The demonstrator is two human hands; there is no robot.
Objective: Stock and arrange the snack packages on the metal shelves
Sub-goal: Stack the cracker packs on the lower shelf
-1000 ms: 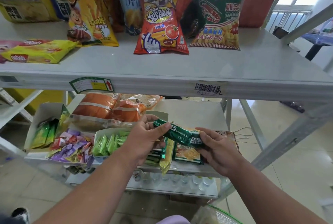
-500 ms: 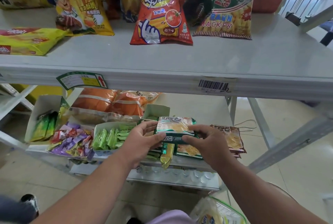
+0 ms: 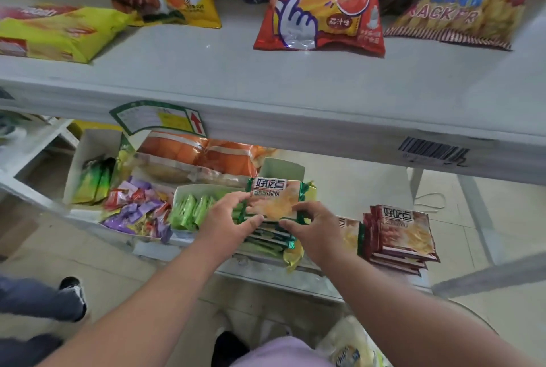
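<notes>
Both hands on a green-edged pack, lower shelf.

Left hand (image 3: pixel 227 220) & right hand (image 3: pixel 314 232) pinch the green snack pack (image 3: pixel 276 199) by its near corners, thumbs on top; it's face-up on a stack of like packs (image 3: pixel 270 238), printed title at the far end, long axis running away from the person, toward the shelf back. Red packs (image 3: pixel 401 235) stacked just to the right; green sachets in a tray (image 3: pixel 192 210) to the left. Lower shelf (image 3: pixel 348 189) under all.
</notes>
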